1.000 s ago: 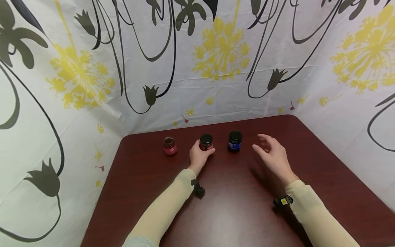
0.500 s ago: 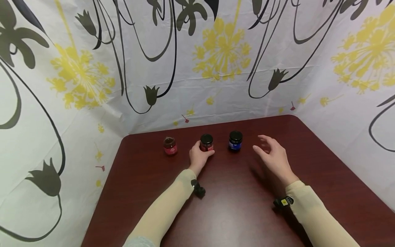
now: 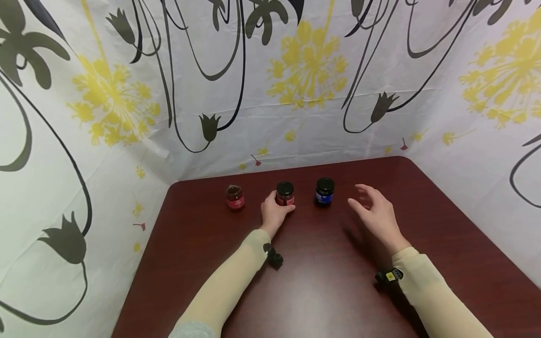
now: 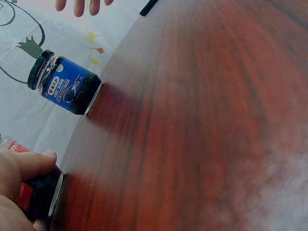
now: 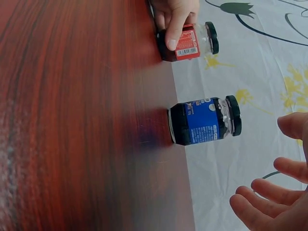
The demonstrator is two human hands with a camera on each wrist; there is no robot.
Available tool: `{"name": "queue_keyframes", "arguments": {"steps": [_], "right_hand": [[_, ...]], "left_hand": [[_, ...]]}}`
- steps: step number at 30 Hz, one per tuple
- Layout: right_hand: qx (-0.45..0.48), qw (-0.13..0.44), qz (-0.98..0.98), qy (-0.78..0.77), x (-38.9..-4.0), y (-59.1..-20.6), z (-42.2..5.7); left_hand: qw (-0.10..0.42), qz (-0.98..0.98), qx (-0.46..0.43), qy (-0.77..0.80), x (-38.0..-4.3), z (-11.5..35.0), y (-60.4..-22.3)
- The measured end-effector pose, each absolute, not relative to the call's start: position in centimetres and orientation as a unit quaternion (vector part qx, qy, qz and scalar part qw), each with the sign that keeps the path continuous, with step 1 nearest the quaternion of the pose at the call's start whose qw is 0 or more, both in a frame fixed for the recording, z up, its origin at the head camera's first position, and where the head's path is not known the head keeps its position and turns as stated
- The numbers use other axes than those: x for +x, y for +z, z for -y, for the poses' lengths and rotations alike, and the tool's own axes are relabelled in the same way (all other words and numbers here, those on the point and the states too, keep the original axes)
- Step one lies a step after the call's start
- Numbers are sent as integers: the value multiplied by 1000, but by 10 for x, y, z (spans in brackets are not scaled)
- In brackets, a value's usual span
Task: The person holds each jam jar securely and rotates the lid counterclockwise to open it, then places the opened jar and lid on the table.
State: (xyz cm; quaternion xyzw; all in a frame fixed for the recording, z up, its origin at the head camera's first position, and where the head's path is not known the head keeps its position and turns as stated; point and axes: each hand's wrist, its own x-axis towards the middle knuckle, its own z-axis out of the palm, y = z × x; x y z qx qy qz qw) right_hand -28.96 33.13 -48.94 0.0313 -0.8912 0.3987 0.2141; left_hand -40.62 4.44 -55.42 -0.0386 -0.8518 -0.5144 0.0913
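A person's left hand curls fingers and thumb round a red-labelled jar, upright on the table; gripping it seems the present step, and lifting would call for a firm hold. The right hand is relaxed, holding nothing. Between both hands' fingers stands a blue-labelled jar; left of the gripping fingers, a seemingly lidless jar.

Barcode on red jar label, blue jar label, lettering apparently unreadable

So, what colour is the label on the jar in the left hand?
Mostly red; the label shows best in the right wrist view.
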Motion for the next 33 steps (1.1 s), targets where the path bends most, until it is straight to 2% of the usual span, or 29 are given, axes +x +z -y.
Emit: {"name": "queue_keyframes", "arguments": {"steps": [15,23,33], "right_hand": [[31,217,891,397,-288,-490,-332],[31,208,895,392,-287,-486,-333],[37,211,895,391,-290,-482,-331]], "left_hand": [[93,852,-31,-515,-405,-44,-553],[76,851,-24,-519,-406,-44,-554],[90,846,-60,-521,-404,-35,-539]]}}
